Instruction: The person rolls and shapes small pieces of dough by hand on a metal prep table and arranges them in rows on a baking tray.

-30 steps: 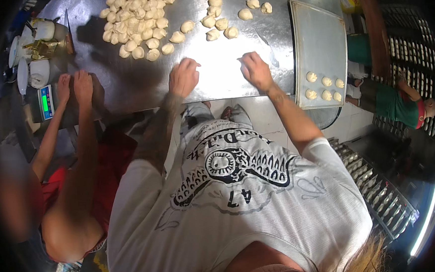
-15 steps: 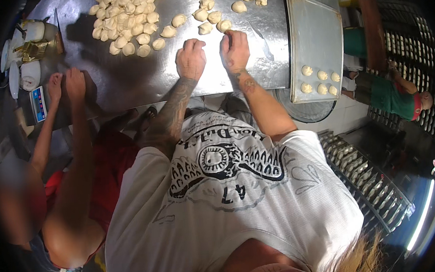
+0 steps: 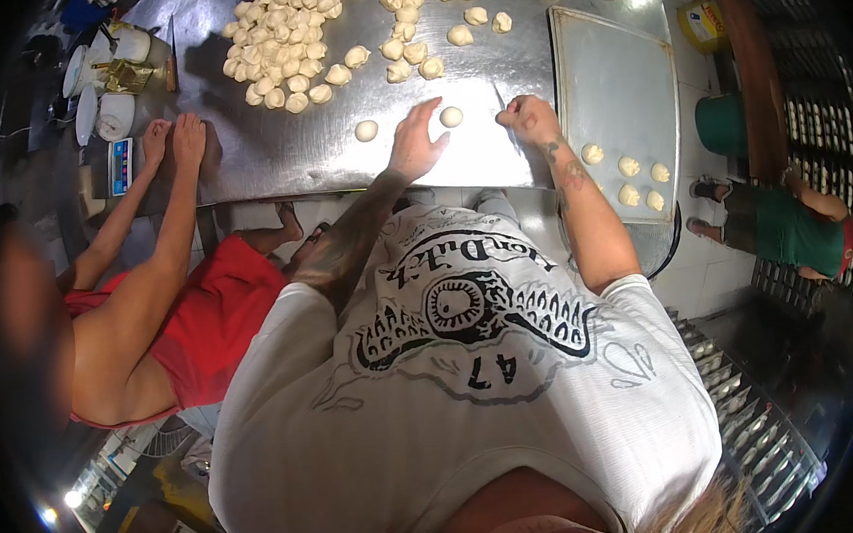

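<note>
My left hand (image 3: 417, 140) is open over the steel table, fingers apart, between two smooth round dough balls (image 3: 366, 131), close to the right-hand ball (image 3: 452, 116). My right hand (image 3: 535, 123) has its fingers curled in beside a thin flat strip (image 3: 499, 96) on the steel; whatever it holds is hidden. Beyond my hands lie a heap of folded dough pieces (image 3: 281, 51) and several looser pieces (image 3: 431, 67). At the right, a metal tray (image 3: 610, 70) carries several scalloped dough pieces (image 3: 629, 195) near its front.
A co-worker's hands (image 3: 184, 135) rest at the left edge beside a digital scale (image 3: 120, 173), white pots (image 3: 114, 115) and a knife (image 3: 172, 57). At the right are a green bin (image 3: 721, 123), a yellow container (image 3: 700, 25), racks and another person in green (image 3: 786, 230).
Two smooth balls now sit in front of me where bare steel showed a second ago. My left hand has moved rightward and spread its fingers; my right hand has moved to the right.
</note>
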`<move>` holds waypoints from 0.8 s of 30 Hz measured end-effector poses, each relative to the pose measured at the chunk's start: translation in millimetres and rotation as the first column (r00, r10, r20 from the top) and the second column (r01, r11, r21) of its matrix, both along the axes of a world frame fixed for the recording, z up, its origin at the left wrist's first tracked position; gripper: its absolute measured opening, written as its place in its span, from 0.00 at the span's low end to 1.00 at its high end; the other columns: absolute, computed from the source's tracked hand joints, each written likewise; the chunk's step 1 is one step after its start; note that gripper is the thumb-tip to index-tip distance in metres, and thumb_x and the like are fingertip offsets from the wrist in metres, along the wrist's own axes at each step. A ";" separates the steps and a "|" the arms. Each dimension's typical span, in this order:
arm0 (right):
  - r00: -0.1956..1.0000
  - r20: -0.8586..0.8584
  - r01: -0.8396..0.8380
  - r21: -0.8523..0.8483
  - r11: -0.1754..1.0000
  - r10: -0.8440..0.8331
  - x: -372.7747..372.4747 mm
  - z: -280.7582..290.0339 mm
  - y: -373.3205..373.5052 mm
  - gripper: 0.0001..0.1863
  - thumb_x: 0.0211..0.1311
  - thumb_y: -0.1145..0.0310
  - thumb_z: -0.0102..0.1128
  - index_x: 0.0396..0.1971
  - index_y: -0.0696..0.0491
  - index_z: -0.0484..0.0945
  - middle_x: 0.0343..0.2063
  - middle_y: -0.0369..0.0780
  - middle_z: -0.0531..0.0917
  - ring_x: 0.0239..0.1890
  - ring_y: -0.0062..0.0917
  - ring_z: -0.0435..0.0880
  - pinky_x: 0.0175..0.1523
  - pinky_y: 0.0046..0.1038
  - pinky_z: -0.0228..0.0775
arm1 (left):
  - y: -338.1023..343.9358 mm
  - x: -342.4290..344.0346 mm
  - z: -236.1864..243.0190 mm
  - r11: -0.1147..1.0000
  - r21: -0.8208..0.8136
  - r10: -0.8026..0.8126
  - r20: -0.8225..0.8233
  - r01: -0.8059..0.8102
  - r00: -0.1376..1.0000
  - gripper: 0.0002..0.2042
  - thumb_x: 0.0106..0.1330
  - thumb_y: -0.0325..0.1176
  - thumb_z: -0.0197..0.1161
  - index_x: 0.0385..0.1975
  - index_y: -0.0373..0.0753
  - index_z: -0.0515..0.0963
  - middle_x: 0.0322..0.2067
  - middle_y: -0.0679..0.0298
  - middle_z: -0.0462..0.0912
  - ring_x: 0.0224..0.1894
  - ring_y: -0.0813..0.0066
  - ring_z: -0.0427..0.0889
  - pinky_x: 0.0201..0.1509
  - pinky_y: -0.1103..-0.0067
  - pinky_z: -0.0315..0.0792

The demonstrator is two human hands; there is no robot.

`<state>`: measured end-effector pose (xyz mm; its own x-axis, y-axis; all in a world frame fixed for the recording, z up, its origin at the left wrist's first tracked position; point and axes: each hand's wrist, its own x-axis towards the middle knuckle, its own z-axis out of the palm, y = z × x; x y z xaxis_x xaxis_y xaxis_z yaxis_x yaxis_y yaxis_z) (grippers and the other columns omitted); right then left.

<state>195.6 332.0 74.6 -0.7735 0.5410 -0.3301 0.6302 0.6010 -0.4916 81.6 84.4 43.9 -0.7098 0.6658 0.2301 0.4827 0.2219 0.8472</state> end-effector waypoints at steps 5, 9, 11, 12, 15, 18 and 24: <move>0.966 -0.257 -0.116 -0.290 0.950 0.039 53.0 17.8 -30.2 0.11 0.67 0.64 0.68 0.37 0.57 0.84 0.34 0.50 0.87 0.36 0.46 0.87 0.46 0.40 0.80 | 0.2 13.7 -16.2 0.920 -0.391 -0.010 -0.030 -0.003 0.999 0.28 0.65 0.41 0.76 0.64 0.43 0.79 0.55 0.58 0.83 0.61 0.62 0.82 0.69 0.62 0.67; 0.913 -0.386 -0.201 -0.142 0.969 0.133 68.4 24.9 -66.2 0.16 0.68 0.61 0.73 0.50 0.54 0.85 0.39 0.49 0.88 0.40 0.46 0.89 0.46 0.40 0.81 | -4.3 21.4 -17.3 0.973 -0.227 0.034 -0.033 -0.041 0.999 0.26 0.65 0.41 0.76 0.63 0.45 0.80 0.54 0.62 0.83 0.58 0.63 0.83 0.66 0.63 0.68; 0.870 -0.461 -0.200 0.000 0.980 0.177 53.9 34.8 -83.9 0.20 0.68 0.64 0.72 0.57 0.50 0.83 0.41 0.48 0.88 0.43 0.48 0.89 0.47 0.43 0.82 | -4.7 21.3 -21.7 0.981 -0.191 -0.002 -0.106 -0.018 0.994 0.23 0.66 0.40 0.75 0.60 0.45 0.82 0.53 0.64 0.84 0.57 0.64 0.83 0.64 0.64 0.68; 0.876 -0.441 -0.191 0.055 0.980 0.196 42.6 35.5 -89.3 0.22 0.69 0.67 0.68 0.62 0.46 0.81 0.41 0.48 0.86 0.42 0.49 0.89 0.48 0.45 0.83 | -2.4 21.3 -21.6 0.981 -0.191 -0.005 -0.101 -0.014 0.995 0.23 0.66 0.40 0.75 0.60 0.45 0.82 0.53 0.64 0.84 0.57 0.64 0.83 0.64 0.64 0.68; 0.959 -0.192 -0.186 0.125 0.975 0.208 8.7 43.5 -106.0 0.22 0.71 0.69 0.63 0.63 0.42 0.82 0.39 0.46 0.84 0.40 0.47 0.89 0.48 0.44 0.84 | 2.2 22.3 -20.6 0.977 -0.212 0.009 -0.083 -0.027 0.996 0.21 0.66 0.38 0.75 0.58 0.45 0.82 0.53 0.63 0.84 0.58 0.65 0.83 0.63 0.64 0.69; 0.962 -0.149 -0.208 0.145 0.967 0.229 54.4 40.2 -111.1 0.24 0.70 0.69 0.60 0.64 0.39 0.82 0.40 0.44 0.83 0.39 0.47 0.89 0.45 0.45 0.85 | 0.6 19.8 -19.4 0.971 -0.236 0.028 -0.074 -0.045 0.997 0.20 0.66 0.37 0.76 0.57 0.45 0.83 0.52 0.64 0.84 0.58 0.65 0.83 0.63 0.65 0.69; 0.965 -0.203 -0.147 0.102 0.984 0.165 36.4 49.9 -109.1 0.25 0.69 0.70 0.59 0.65 0.38 0.82 0.44 0.44 0.84 0.39 0.46 0.89 0.47 0.46 0.84 | 1.5 25.1 -15.2 0.996 -0.078 0.036 -0.067 -0.041 0.997 0.21 0.64 0.40 0.77 0.55 0.46 0.83 0.44 0.69 0.86 0.52 0.69 0.85 0.63 0.64 0.65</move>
